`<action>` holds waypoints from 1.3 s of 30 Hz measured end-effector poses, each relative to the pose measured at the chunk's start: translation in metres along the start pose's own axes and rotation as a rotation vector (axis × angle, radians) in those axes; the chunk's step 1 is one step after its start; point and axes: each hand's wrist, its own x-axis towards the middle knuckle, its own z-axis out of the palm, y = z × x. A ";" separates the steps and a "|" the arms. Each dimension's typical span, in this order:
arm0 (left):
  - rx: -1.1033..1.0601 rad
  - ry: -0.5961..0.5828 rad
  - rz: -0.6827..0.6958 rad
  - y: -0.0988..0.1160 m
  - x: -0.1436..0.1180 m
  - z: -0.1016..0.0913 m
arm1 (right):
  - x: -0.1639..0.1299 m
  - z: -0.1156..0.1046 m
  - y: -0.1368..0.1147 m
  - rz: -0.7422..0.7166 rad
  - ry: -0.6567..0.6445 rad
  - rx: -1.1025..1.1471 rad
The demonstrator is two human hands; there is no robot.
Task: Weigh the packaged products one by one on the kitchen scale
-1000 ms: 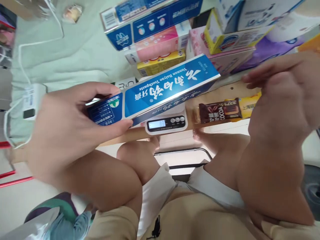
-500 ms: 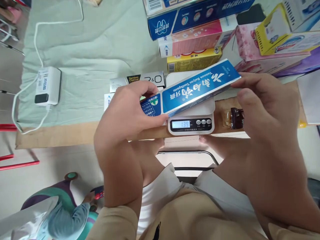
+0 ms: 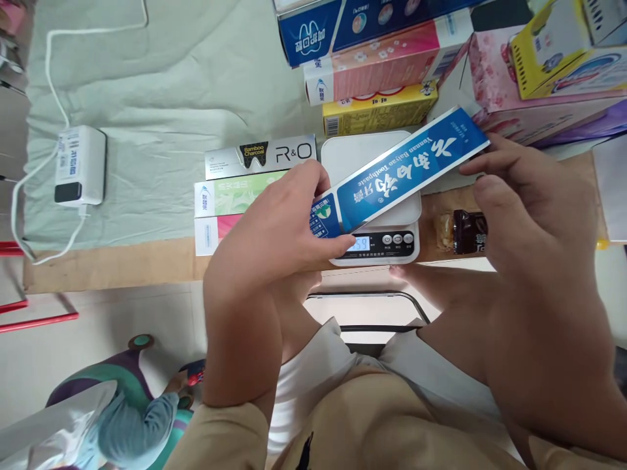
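Left hand closed on the left end of a blue toothpaste box, thumb along the near edge, fingers behind. Right hand at the opposite end, fingers curled beside the corner — from my feed I cannot tell whether they grip it or merely touch. Box lies slantwise over a white kitchen scale, its right end farther from the body; I cannot tell whether it rests on the platform. Display partly behind the left thumb; I read "59" on the visible part.

Just right of the scale, near the right thumb: a dark wrapped snack on the brown table edge. Left of the scale I note three cartons in a row: a pink-and-white box nearest, a green box, then a silver R&O box. Farther left, a white device with a white cable sits on green cloth.

Beyond the scale: a yellow box, then a pink-red box, then a large blue box — cut by the frame's upper border.
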 end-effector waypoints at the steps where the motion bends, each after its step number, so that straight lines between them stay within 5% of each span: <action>1: -0.033 0.015 0.016 -0.001 -0.001 0.000 | -0.001 0.000 0.002 -0.019 0.019 -0.005; 8: -0.243 0.447 0.231 -0.009 -0.007 -0.003 | -0.002 -0.006 0.012 -0.144 0.300 0.121; 16: -0.423 0.720 0.256 -0.006 0.001 0.008 | -0.002 -0.008 0.009 -0.140 0.275 0.121; 21: -0.340 0.679 0.193 -0.007 -0.001 0.005 | -0.003 -0.007 0.008 -0.144 0.274 0.116; 29: -0.337 0.679 0.350 -0.018 -0.002 0.004 | -0.003 -0.004 0.010 -0.214 0.276 0.084; 35: -0.290 0.669 0.267 -0.010 -0.001 0.001 | -0.001 -0.002 0.015 -0.292 0.271 0.048; 39: -0.157 0.297 0.122 -0.009 -0.003 -0.005 | -0.003 -0.004 0.013 -0.256 0.187 0.017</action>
